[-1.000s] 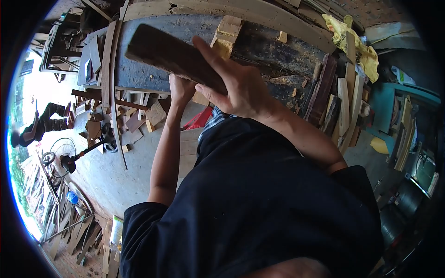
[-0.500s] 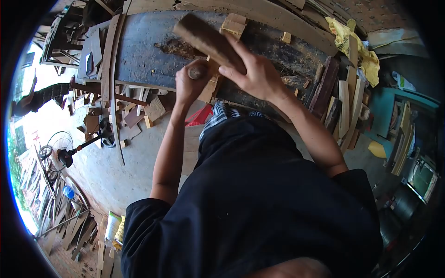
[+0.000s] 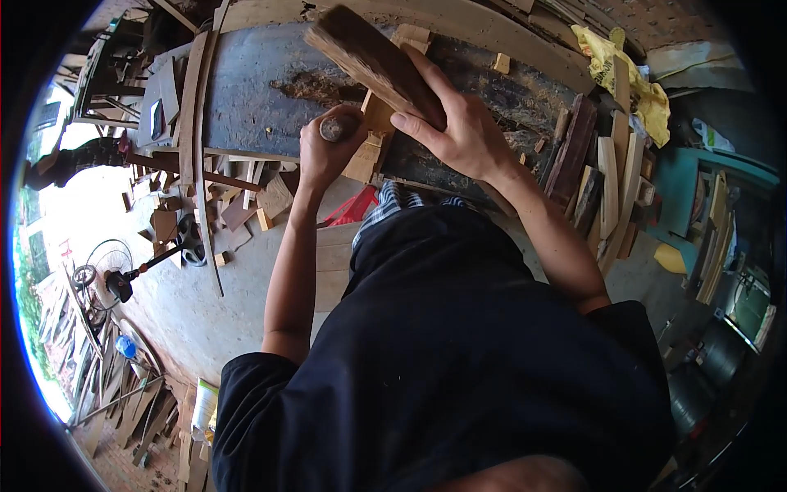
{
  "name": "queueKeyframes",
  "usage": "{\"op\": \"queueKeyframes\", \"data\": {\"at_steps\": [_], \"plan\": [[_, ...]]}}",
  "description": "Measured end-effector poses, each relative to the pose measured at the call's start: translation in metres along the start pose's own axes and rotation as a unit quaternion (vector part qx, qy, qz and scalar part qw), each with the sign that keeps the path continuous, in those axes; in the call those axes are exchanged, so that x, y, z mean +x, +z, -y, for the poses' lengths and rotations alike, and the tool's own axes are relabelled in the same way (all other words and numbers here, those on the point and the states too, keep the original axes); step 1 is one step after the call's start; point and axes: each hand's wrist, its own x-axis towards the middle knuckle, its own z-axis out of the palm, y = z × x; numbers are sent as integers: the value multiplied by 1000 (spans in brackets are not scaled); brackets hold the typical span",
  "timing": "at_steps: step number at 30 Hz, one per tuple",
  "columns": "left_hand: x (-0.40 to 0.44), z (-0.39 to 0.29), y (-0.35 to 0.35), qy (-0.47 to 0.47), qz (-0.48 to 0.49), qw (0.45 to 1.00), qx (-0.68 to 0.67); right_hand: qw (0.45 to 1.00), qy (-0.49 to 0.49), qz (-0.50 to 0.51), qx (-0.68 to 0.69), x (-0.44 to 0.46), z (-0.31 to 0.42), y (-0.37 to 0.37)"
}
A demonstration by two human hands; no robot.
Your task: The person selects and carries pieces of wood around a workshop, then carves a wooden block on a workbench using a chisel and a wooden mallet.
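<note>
My left hand [image 3: 330, 152] is closed around a chisel [image 3: 338, 128], its round wooden handle end facing up. The blade is hidden below the fist. In my right hand [image 3: 467, 135] is a thick, rough wooden block [image 3: 373, 61], gripped near one end and slanting up to the left. The block is above and to the right of the chisel handle, apart from it. Under and beside the hands, a light wooden workpiece [image 3: 377, 115] lies on the dark, worn workbench [image 3: 246, 82].
Offcuts [image 3: 275, 197] litter the floor at left, near long planks [image 3: 197, 107] across the bench end. Wooden lengths [image 3: 608, 189] lean at right, by a yellow sack [image 3: 615, 74]. A red plastic thing [image 3: 354, 207] sits below the bench edge. Another person's arm [image 3: 78, 160] shows far left.
The wooden block has risen and tilted in my right hand, widening its distance from the chisel handle. My left hand has shifted slightly left with the chisel.
</note>
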Motion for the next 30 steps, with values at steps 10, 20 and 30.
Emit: {"op": "queueKeyframes", "data": {"at_steps": [10,20,30], "plan": [[-7,0,-2,-6,-16,1000,1,999,-38,-5,23,9,0,9],[-10,25,7,83,-73,990,88,986,-164,-34,-16,10,29,27],[-23,55,26,125,-119,985,-14,990,-127,38,-46,-12,47,29]]}}
